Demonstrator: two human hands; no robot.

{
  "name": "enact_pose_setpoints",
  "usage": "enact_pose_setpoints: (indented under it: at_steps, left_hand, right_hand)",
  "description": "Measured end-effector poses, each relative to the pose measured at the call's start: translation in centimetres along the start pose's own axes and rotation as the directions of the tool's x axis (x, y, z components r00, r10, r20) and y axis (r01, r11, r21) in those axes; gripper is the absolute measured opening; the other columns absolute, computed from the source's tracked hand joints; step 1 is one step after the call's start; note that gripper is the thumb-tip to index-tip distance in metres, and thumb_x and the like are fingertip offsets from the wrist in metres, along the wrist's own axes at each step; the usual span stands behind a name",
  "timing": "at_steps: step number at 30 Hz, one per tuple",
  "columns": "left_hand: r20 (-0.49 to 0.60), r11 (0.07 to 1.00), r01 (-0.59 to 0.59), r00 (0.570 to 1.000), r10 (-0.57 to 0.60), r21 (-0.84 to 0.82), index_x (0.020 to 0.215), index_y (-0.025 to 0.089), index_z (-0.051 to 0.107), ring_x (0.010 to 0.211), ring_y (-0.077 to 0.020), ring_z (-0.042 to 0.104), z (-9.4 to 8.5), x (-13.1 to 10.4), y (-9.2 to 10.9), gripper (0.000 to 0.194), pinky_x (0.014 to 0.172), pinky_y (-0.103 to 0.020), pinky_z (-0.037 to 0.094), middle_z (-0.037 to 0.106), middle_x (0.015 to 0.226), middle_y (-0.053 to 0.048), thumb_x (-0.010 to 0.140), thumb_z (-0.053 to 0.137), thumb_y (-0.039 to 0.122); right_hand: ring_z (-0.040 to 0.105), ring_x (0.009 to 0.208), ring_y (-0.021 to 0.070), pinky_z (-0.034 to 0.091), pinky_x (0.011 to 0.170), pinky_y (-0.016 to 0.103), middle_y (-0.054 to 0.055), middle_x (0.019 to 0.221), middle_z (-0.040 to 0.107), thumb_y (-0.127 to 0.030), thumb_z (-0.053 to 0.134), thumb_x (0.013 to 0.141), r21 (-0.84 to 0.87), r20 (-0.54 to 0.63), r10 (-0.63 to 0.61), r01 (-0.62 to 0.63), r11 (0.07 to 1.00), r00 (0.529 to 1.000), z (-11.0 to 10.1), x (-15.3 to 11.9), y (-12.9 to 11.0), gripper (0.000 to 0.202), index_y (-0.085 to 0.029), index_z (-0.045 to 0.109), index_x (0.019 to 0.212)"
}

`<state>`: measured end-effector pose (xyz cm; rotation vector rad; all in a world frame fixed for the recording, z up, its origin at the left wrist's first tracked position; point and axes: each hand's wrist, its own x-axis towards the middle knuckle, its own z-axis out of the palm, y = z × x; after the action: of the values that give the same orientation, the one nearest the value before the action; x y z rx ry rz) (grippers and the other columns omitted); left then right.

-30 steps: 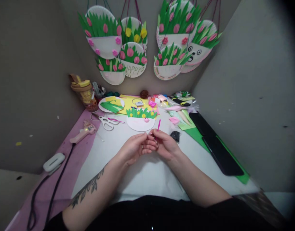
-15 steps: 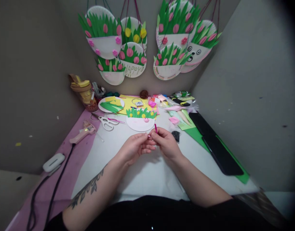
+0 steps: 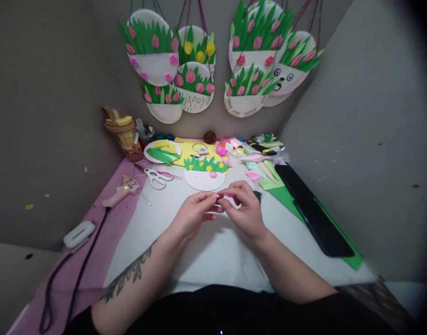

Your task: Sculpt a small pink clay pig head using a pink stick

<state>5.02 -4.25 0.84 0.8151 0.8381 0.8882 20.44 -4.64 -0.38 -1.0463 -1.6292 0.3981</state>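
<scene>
Above the middle of the table, my left hand [image 3: 194, 213] pinches a tiny pale pink piece [image 3: 217, 196] between thumb and fingertips. Its exact shape is too small to tell. My right hand [image 3: 246, 211] meets it from the right, fingers closed on a thin magenta stick-like tool [image 3: 229, 196] that lies roughly level. Most of that tool is hidden by the fingers. Just beyond both hands lies a white paper plate [image 3: 203, 183] decorated with green paper grass, yellow flowers and a small pink pig-like face [image 3: 212, 174].
White scissors [image 3: 155, 179] and a pink glue gun [image 3: 124, 193] lie left, its black cord running forward. Behind are a plate with green strips [image 3: 162, 158] and bagged modelling clay [image 3: 253, 175]. A black folded case [image 3: 316, 216] lies right. Decorated plates [image 3: 152, 67] hang on the wall.
The magenta tool has turned from upright to nearly level in my right hand, whose fingers now arch over it. My left hand keeps its pinch almost in place.
</scene>
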Motion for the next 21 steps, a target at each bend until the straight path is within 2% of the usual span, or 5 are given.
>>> enact_pose_setpoints:
  at_steps: [3,8,14,18,21]
  left_hand:
    - [-0.002,0.999,-0.017,1.000,0.017,0.048,0.089,0.015,0.072,0.077,-0.0115,0.063,-0.03,-0.05,0.00,0.032,0.060,-0.019,0.044,0.067,0.088,-0.005,0.074,0.074,0.043]
    - [-0.014,0.998,-0.009,1.000,0.010,0.055,0.088,0.014,0.072,0.079,-0.0131,0.063,0.00,-0.10,-0.03,0.032,0.061,-0.020,0.045,0.068,0.089,-0.006,0.073,0.075,0.043]
    - [-0.038,0.999,0.010,0.999,-0.012,-0.044,0.088,0.013,0.072,0.076,-0.0151,0.065,0.17,-0.10,0.18,0.043,0.059,-0.021,0.047,0.069,0.087,-0.008,0.072,0.072,0.053]
    - [-0.032,0.999,-0.005,0.999,0.004,-0.034,0.083,0.013,0.069,0.074,-0.0139,0.066,0.26,-0.15,0.29,0.036,0.058,-0.020,0.046,0.070,0.085,-0.006,0.067,0.080,0.043]
    - [-0.066,1.000,-0.023,0.998,0.022,-0.016,0.078,0.013,0.067,0.072,-0.0134,0.067,0.29,-0.19,0.31,0.034,0.058,-0.020,0.045,0.068,0.080,-0.004,0.065,0.081,0.041]
  right_hand:
    - [0.052,0.073,0.0131,0.045,0.065,0.029,0.002,0.086,0.054,-0.017,0.066,0.081,-0.039,-0.002,-0.050,0.050,0.998,0.999,0.06,-0.12,0.24,0.014,-0.024,0.071,0.091]
    - [0.053,0.075,0.0137,0.046,0.066,0.029,0.001,0.085,0.054,-0.016,0.065,0.082,-0.039,0.007,-0.054,0.055,0.998,0.998,0.07,-0.04,0.51,0.012,-0.024,0.071,0.089]
    - [0.051,0.070,0.0131,0.043,0.058,0.027,0.002,0.084,0.054,-0.023,0.066,0.082,-0.031,0.002,0.031,-0.031,0.999,1.000,0.00,0.11,0.10,0.006,-0.024,0.071,0.085]
    - [0.048,0.065,0.0115,0.041,0.056,0.027,0.002,0.083,0.054,-0.025,0.067,0.080,-0.002,0.009,0.078,-0.078,0.997,0.997,-0.04,0.30,-0.12,0.004,-0.024,0.070,0.082]
    - [0.048,0.065,0.0115,0.040,0.055,0.027,0.002,0.082,0.054,-0.024,0.068,0.079,0.002,0.011,0.074,-0.074,0.997,0.997,-0.04,0.35,-0.13,0.003,-0.024,0.071,0.082]
